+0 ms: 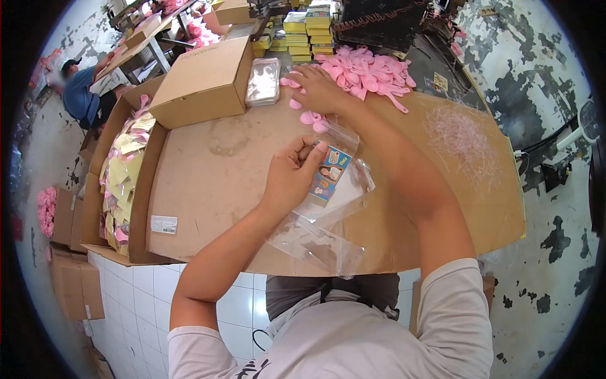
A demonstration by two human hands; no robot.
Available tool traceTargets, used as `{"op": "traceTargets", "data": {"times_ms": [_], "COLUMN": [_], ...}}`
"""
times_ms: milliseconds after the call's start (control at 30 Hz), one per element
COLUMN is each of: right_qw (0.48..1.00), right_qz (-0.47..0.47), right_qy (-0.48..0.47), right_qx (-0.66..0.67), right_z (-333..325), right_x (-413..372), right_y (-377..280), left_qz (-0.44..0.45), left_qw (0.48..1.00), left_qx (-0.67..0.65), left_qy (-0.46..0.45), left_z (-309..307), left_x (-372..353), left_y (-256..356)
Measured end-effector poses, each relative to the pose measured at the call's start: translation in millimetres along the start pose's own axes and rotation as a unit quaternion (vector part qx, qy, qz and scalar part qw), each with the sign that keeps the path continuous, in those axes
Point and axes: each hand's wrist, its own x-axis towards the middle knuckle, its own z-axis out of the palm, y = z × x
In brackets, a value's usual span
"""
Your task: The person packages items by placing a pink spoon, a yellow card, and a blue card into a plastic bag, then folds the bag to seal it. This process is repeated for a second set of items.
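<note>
My left hand (291, 174) pinches a blue printed card (329, 173) between thumb and fingers, above the middle of the cardboard-topped table. Under and around the card lie clear plastic bags (328, 243), loosely overlapping. My right hand (317, 90) reaches forward, fingers apart and resting on pink spoon-shaped plastic pieces (363, 71) at the left end of their pile. A few of these pieces (309, 118) lie just in front of that hand. Left of it is a stack of clear bags (263, 82).
A closed carton (202, 79) stands at the back left, beside an open long box (142, 215) of yellow-carded packets. Stacks of printed cards (303, 31) rise behind the pile. Clear plastic shreds (464, 139) lie at the right. A person (82, 95) sits far left.
</note>
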Motion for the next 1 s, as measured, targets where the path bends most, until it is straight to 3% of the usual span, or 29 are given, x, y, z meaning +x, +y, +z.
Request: {"op": "traceTargets", "data": {"times_ms": [167,267,367,467,567,667,767,867,1000], "right_qw": [0.995,0.992,0.99,0.992,0.989,0.963,0.968,0.992,0.995], "right_qz": [0.016,-0.031,-0.05,-0.096,-0.081,0.015,0.086,0.076,0.079], "right_qy": [-0.09,-0.122,-0.128,-0.069,-0.051,-0.084,-0.048,0.01,0.045], "right_qx": [-0.039,-0.001,0.027,0.047,0.115,0.254,0.232,0.101,0.032], "right_z": [20,-1,-24,-48,-70,-105,-126,-119,-96], "right_x": [17,4,-25,-66,-97,-117,-130,-142,-129], "right_y": [9,10,9,8,3,-6,-3,-5,-20], "left_qz": [0.004,0.012,0.008,0.009,-0.004,-0.011,-0.009,-0.009,-0.014], "left_qw": [1.0,1.0,1.0,1.0,0.999,0.999,0.999,0.999,0.998], "left_qx": [-0.023,-0.017,0.005,0.006,0.022,0.031,0.038,0.022,0.041], "left_qy": [0.011,-0.003,-0.011,-0.019,-0.027,-0.031,-0.038,-0.039,-0.05], "left_z": [2,2,1,1,1,0,-1,-5,-4], "left_x": [0,0,0,0,0,0,3,6,8], "left_y": [-1,-4,0,-2,-3,-5,-5,-13,-13]}}
